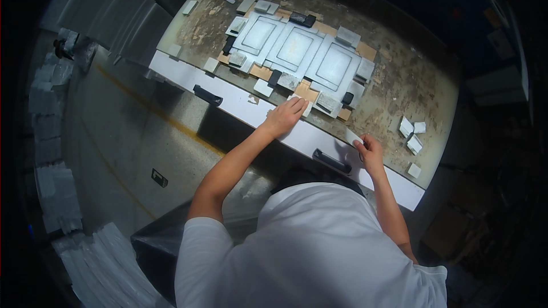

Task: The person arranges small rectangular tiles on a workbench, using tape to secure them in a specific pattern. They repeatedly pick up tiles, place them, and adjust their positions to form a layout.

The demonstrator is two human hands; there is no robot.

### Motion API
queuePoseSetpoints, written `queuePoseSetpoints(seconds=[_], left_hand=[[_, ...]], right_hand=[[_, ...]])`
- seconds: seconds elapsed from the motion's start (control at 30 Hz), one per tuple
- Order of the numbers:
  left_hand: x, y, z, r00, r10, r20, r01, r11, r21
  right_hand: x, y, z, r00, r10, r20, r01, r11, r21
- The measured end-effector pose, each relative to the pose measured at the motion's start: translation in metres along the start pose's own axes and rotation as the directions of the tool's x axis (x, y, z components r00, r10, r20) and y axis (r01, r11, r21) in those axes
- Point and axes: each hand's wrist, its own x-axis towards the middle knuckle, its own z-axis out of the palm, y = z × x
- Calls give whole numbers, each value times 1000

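Three white panels with dark outlined rectangles (293,50) lie side by side on the worn tabletop, ringed by small white blocks (347,37), black blocks (302,19) and tan pieces (261,72). My left hand (283,118) is at the table's near edge, its fingers closed over a small white piece (307,109), mostly covered, beside the panels' near side. To the right, my right hand (370,153) pinches a thin white strip (351,135) over the same edge. The strip is apart from the panels.
Loose white pieces (406,127) lie on the table's right part. Dark handles (207,95) run along its white front side (240,104). Stacks of grey-white sheets (108,5) stand at the far left, and plastic-wrapped bundles (57,194) on the floor at left.
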Motion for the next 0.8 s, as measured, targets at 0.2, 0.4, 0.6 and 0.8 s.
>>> queuePoseSetpoints(seconds=[0.2,0.4,0.6,0.8], left_hand=[[0,4,-3,999,-36,-35,35,999,-37],[21,10,-15,980,-195,-27,182,950,-255],[76,8,14,918,-146,-369,19,945,-326],[71,4,32,924,-183,-334,89,956,-280]], right_hand=[[-5,-9,-2,998,-56,-30,54,995,-83],[-1,-9,-8,974,-140,-179,156,985,79],[8,-10,-28,991,-15,-136,34,989,143],[55,-15,-30,993,91,-69,-82,990,113]])
